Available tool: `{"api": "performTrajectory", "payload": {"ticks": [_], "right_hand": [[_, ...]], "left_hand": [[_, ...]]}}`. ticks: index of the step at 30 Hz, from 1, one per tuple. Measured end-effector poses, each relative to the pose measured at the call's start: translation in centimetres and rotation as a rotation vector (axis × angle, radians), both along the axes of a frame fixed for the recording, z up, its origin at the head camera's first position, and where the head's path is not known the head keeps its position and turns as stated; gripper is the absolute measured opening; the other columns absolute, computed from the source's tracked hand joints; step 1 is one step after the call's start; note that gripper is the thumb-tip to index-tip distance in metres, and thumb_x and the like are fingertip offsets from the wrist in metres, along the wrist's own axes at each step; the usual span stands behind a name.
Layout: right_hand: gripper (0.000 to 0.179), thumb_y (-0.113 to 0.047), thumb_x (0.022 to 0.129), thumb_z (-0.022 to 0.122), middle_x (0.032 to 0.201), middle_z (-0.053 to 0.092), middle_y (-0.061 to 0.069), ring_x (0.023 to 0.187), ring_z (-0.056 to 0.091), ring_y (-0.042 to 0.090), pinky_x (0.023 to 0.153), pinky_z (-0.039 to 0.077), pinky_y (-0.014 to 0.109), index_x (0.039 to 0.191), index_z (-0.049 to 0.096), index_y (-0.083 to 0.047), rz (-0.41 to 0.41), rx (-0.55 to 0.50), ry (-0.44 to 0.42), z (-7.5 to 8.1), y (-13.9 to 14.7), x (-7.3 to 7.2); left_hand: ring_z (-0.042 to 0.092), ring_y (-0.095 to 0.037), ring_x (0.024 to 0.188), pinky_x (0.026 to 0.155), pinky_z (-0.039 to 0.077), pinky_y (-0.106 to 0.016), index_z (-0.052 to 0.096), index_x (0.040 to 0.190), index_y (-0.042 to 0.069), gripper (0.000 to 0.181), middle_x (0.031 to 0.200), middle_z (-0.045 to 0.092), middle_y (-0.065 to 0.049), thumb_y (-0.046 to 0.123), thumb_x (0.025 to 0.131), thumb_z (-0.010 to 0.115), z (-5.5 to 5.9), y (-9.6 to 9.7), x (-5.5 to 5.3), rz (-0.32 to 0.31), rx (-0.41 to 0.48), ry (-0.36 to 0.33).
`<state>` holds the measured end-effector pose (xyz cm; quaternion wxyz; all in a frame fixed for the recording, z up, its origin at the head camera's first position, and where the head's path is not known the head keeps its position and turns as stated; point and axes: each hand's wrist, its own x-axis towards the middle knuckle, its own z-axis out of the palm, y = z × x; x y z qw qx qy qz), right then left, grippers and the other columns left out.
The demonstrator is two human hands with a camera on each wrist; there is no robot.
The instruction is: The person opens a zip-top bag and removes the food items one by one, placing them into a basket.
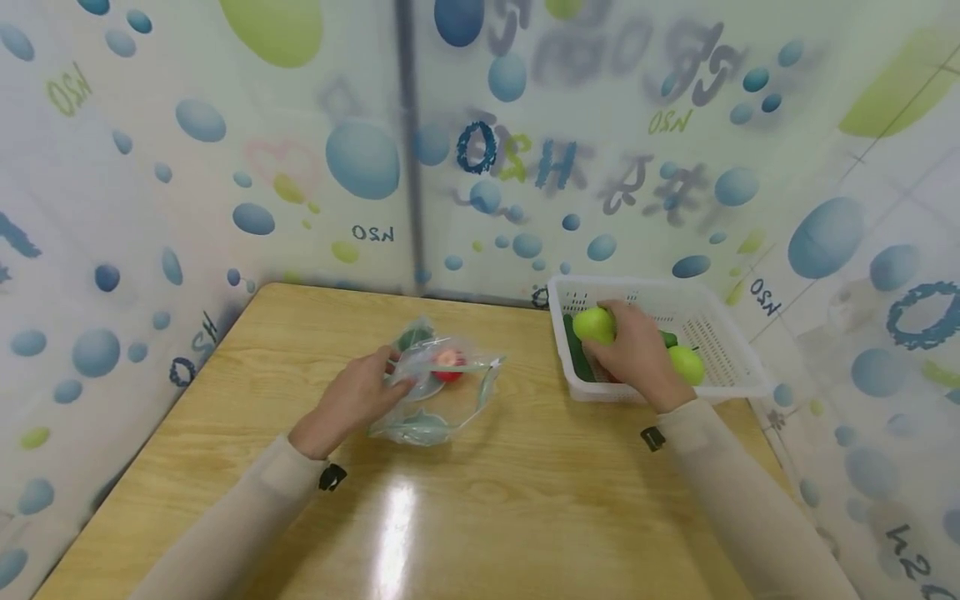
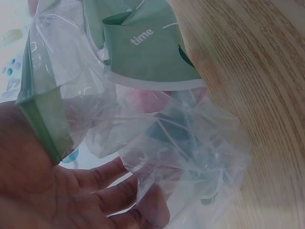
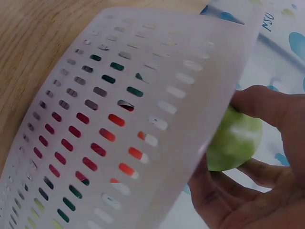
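My left hand (image 1: 356,400) holds the left edge of a clear plastic zip bag (image 1: 450,408) with green printed parts. The bag's mouth gapes, and a red round fruit (image 1: 449,365) shows through it. In the left wrist view, the fingers (image 2: 119,191) curl beneath the crinkled film, and the green panel (image 2: 147,52) reads "time". My right hand (image 1: 637,350) grips a green apple (image 1: 595,325) over a white slotted basket (image 1: 738,358). From the right wrist, thumb and fingers wrap round the apple (image 3: 233,138) beside the basket rim.
Inside the basket lie a cucumber (image 1: 579,350), another green apple (image 1: 686,365) and a dark green vegetable partly hidden by the hand. Red and orange things show through its slots. The wooden table (image 1: 510,500) meets patterned curtains behind and at both sides.
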<state>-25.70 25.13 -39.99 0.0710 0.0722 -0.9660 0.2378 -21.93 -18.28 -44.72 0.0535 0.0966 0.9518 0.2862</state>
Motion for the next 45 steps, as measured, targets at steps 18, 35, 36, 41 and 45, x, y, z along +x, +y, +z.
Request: {"api": "performTrajectory", "payload": {"ticks": [18,35,36,41,45], "right_hand": [[0.066,-0.023,0.108,0.084,0.158,0.068,0.033,0.139,0.070,0.051,0.118,0.059,0.069,0.163,0.059,0.004,-0.011,0.079,-0.076,-0.5,0.3,-0.1],[0.042,-0.008,0.106,0.082,0.137,0.073,0.026,0.120,0.074,0.043,0.102,0.068,0.060,0.145,0.072,0.002,0.153,-0.079,0.297,0.1,-3.8,3.2],[0.041,-0.007,0.106,0.083,0.134,0.074,0.025,0.117,0.074,0.041,0.100,0.069,0.057,0.144,0.072,0.003,0.177,-0.096,0.316,0.0,-4.1,3.4],[0.034,-0.005,0.105,0.083,0.126,0.077,0.018,0.109,0.076,0.031,0.089,0.072,0.046,0.138,0.076,-0.001,0.306,-0.153,0.366,-0.1,-5.9,4.5],[0.031,-0.006,0.104,0.085,0.125,0.079,0.014,0.109,0.079,0.028,0.088,0.073,0.044,0.134,0.078,-0.003,0.437,-0.172,0.372,-0.4,-7.8,5.6]], "left_hand": [[0.080,-0.037,0.112,0.089,0.067,-0.055,0.066,0.145,-0.003,0.053,0.136,0.080,-0.028,0.037,0.112,0.077,0.0,0.2,-0.1,0.005,-0.024,0.022],[0.073,-0.033,0.105,0.083,0.063,-0.052,0.065,0.150,-0.004,0.059,0.135,0.076,-0.029,0.037,0.110,0.080,-0.1,0.3,0.1,-0.012,-0.046,0.086],[0.074,-0.035,0.109,0.086,0.064,-0.055,0.064,0.150,-0.004,0.060,0.137,0.075,-0.029,0.037,0.110,0.080,0.0,0.4,0.1,-0.013,-0.044,0.091],[0.074,-0.049,0.124,0.098,0.064,-0.067,0.063,0.154,-0.003,0.063,0.143,0.073,-0.033,0.035,0.108,0.083,0.5,0.7,0.4,-0.025,-0.041,0.132],[0.072,-0.054,0.127,0.099,0.062,-0.072,0.063,0.156,0.000,0.067,0.146,0.072,-0.032,0.035,0.105,0.087,0.8,1.0,0.3,-0.028,-0.071,0.157]]}}
